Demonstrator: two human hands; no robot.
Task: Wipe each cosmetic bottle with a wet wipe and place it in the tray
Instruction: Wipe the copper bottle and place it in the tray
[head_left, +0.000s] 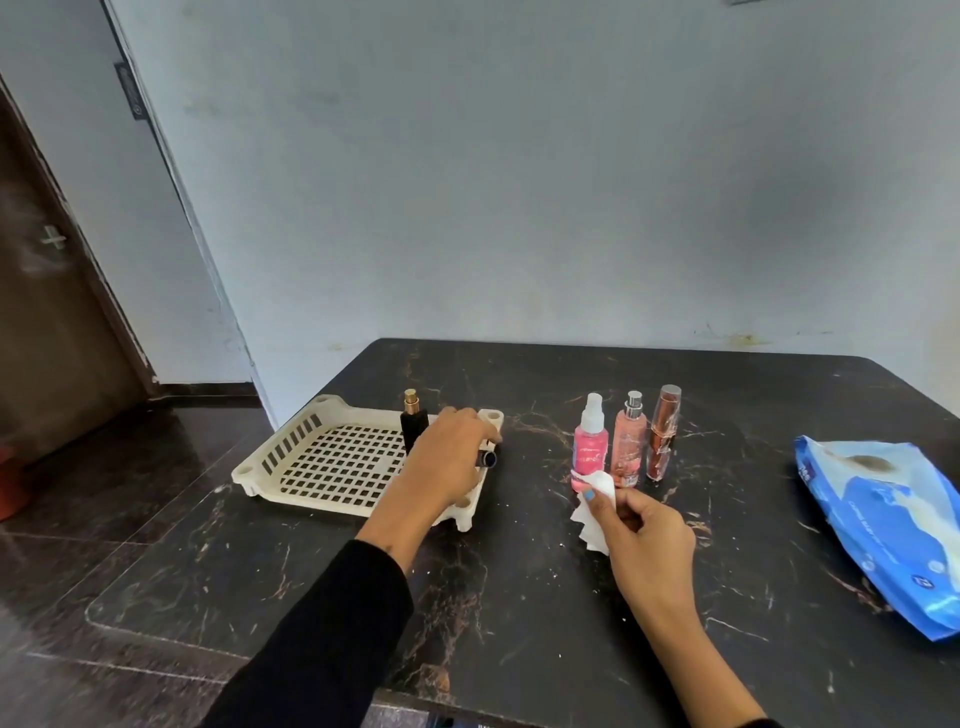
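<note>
Left hand (451, 457) grasps a small dark bottle (489, 458) lying sideways over the right rim of the cream tray (291, 441), seemingly on its way in; a black bottle with gold cap (413, 423) already stands upright at the tray's far side. Right hand (641, 525) pinches the wet wipe (597, 512) (kept ready, presumably, for the next item) just before three upright bottles awaiting cleaning: pink spray bottle (590, 447), peach bottle (628, 441), brown bottle (662, 434). The blue wipes pack (883, 525) lies well apart on the table (519, 597), at its right edge.
</note>
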